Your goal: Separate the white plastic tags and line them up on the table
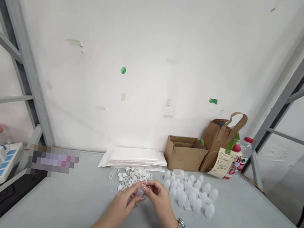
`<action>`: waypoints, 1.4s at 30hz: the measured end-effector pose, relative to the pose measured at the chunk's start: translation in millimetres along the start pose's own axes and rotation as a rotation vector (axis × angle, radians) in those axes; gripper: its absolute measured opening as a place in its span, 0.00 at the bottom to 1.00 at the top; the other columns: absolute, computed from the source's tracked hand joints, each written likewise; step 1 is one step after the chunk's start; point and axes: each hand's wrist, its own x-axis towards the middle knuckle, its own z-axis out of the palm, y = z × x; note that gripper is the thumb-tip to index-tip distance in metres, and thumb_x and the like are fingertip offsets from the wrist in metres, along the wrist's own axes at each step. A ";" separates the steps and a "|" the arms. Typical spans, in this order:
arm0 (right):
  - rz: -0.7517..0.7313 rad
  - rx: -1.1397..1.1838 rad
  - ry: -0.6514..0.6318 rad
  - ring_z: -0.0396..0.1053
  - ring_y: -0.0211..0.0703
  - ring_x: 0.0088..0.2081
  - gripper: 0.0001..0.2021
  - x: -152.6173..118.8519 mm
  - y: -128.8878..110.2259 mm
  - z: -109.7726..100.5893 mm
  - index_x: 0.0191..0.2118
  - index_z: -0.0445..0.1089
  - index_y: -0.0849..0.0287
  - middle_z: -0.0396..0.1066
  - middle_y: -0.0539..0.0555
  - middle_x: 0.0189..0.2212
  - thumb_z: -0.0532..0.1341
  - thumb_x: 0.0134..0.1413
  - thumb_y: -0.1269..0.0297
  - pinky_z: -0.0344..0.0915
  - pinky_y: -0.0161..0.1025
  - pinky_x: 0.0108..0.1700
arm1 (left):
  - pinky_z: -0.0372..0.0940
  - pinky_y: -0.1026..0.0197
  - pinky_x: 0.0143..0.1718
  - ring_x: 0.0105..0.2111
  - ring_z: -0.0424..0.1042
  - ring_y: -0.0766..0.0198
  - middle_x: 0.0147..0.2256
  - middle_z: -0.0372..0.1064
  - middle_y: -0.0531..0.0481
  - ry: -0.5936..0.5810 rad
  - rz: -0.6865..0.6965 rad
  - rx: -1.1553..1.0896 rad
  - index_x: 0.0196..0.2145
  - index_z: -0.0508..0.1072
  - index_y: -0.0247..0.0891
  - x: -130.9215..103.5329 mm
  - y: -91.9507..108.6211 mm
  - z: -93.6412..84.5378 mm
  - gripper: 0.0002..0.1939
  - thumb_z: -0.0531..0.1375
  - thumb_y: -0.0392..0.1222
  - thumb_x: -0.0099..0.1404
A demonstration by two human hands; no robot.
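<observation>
Near the middle of the grey table, my left hand (124, 201) is closed around a small translucent plastic cap (140, 192). My right hand (158, 199) touches the top of the cap, its thumb and index finger pinched together at a thin white piece too small to make out. Just behind my hands lies a pile of small white parts with loops (131, 176). To the right of my right hand, many translucent caps (197, 204) are spread on the table.
White flat packets (134, 156) lie stacked against the wall. An open cardboard box (185, 159), a brown paper bag (213, 142) and bottles (245, 151) stand at the back right. A power strip (4, 164) with cables is at the left.
</observation>
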 end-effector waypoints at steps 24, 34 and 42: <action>0.165 0.304 -0.274 0.69 0.39 0.30 0.16 -9.9 3.6 13.7 0.32 0.70 0.60 0.71 0.51 0.26 0.68 0.37 0.55 0.63 0.38 0.37 | 0.60 0.53 0.48 0.49 0.65 0.50 0.46 0.70 0.40 0.226 -0.140 -0.458 0.45 0.68 0.37 3.5 10.7 -0.1 0.27 0.64 0.52 0.48; 0.126 0.304 -0.246 0.68 0.39 0.28 0.16 -12.3 -2.7 16.0 0.28 0.70 0.61 0.71 0.50 0.23 0.68 0.36 0.54 0.63 0.40 0.37 | 0.56 0.53 0.51 0.51 0.62 0.51 0.48 0.69 0.43 0.035 -0.101 -0.640 0.43 0.72 0.38 -1.8 23.4 -11.4 0.18 0.59 0.45 0.55; 0.148 0.230 -0.140 0.66 0.38 0.25 0.17 -11.0 -4.9 18.5 0.24 0.69 0.60 0.70 0.49 0.22 0.71 0.28 0.54 0.62 0.37 0.34 | 0.58 0.58 0.47 0.47 0.66 0.55 0.43 0.71 0.45 0.045 -0.131 -0.635 0.39 0.74 0.37 0.3 30.5 -11.3 0.13 0.59 0.42 0.55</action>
